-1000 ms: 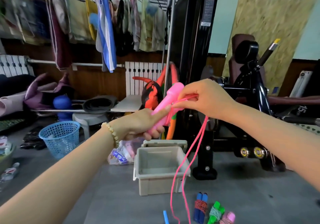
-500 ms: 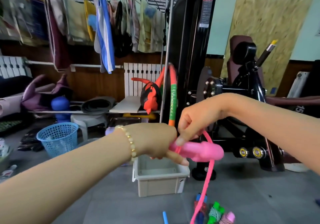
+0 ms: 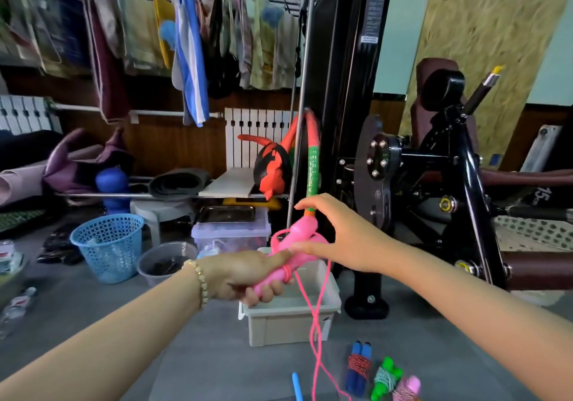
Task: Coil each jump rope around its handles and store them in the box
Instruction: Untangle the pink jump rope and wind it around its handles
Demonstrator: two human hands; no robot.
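Pink jump rope handles lie together in the left hand, whose fingers curl tightly round their lower end while the forefinger lies straight along them, pointing up toward the top. A few turns of the pink cord already ring the handles just above that grip, and a looser loop stands out beside the upper end. The right hand meets the handles from the other side, with the forefinger reaching over the top end and the thumb touching the handles just above the left forefinger's tip. The cord runs in under its palm, and whether the fingers pinch it there cannot be told. From the grip the free cord hangs down in two crossing strands to the floor. Directly beneath the two hands stands the box, pale and open-topped, apart from them. Below the grip and toward the right arm, three coiled ropes lie side by side on the floor: blue handles, green handles and a pink bundle.
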